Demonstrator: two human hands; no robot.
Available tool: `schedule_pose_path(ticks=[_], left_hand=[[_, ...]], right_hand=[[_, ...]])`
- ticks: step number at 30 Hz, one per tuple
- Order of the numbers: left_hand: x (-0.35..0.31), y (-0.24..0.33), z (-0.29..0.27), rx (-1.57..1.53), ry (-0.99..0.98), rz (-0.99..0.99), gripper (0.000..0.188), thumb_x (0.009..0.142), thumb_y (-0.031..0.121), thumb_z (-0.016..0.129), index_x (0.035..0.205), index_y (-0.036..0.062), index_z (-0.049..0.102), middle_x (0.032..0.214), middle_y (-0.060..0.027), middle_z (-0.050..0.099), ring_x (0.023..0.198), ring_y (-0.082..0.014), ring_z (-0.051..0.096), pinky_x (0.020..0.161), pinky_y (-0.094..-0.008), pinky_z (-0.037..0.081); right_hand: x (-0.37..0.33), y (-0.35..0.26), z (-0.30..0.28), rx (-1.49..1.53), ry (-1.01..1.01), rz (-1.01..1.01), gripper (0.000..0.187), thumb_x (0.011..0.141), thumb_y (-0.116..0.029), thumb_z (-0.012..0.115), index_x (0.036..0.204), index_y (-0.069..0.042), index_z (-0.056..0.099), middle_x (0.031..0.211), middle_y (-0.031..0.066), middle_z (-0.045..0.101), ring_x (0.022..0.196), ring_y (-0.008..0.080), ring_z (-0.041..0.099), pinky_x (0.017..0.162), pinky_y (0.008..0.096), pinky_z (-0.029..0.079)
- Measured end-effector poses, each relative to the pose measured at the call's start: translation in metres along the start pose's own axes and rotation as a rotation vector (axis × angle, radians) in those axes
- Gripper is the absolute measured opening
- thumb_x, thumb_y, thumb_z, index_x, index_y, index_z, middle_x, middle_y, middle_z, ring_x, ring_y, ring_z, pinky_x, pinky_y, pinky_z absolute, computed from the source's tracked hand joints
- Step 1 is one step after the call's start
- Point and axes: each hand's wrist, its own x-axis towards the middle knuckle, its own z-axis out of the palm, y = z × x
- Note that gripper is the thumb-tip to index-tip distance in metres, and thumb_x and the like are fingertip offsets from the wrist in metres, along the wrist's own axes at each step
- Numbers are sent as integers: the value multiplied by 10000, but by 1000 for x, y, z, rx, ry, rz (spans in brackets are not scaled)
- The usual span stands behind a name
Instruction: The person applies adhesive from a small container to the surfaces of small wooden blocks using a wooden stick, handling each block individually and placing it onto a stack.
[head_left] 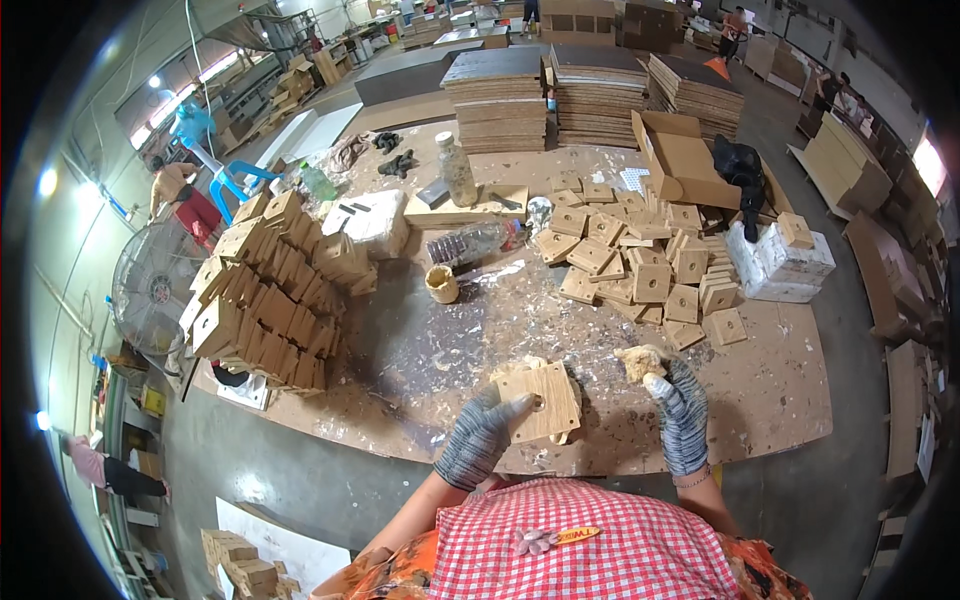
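Observation:
My left hand (474, 437), in a grey knitted glove, grips a square wooden block (546, 402) with a hole in the middle and small holes by its corners. The thumb lies on the block's upper face beside the middle hole. Pale cloth or similar material shows behind the block's edges. My right hand (683, 418), gloved alike, pinches a crumpled yellowish sponge or rag (641, 363) at its fingertips, apart from the block. Ahead, a heap of similar wooden blocks (651, 283) covers the table's right side. Tall stacks of blocks (262, 310) stand at the left.
On the paint-spattered table (440, 350) are a small yellowish cup (441, 285), a bottle lying down (470, 243) and an upright jar (455, 170). An open cardboard box (680, 160) and white wrapped packages (785, 262) sit far right. A large fan (158, 290) stands left; other people work further off.

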Motion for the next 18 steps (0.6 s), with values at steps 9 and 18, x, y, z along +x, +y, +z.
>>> schedule_pose_path(ticks=[9, 18], left_hand=[[7, -15, -12, -101, 68, -49, 405, 836, 301, 692, 1069, -18, 605, 926, -74, 645, 787, -123, 611, 673, -236, 487], [5, -9, -15, -278, 171, -322, 330, 912, 180, 598, 1186, -2, 570, 1106, -107, 608, 967, -201, 622, 819, -300, 557]], right_hand=[[-11, 6, 9, -17, -94, 63, 260, 821, -119, 686, 1061, -36, 628, 1017, 32, 631, 929, 117, 583, 847, 259, 466], [-18, 17, 33, -214, -87, -116, 286, 780, -119, 731, 1038, -43, 632, 1042, 66, 624, 983, 177, 585, 877, 313, 469]])
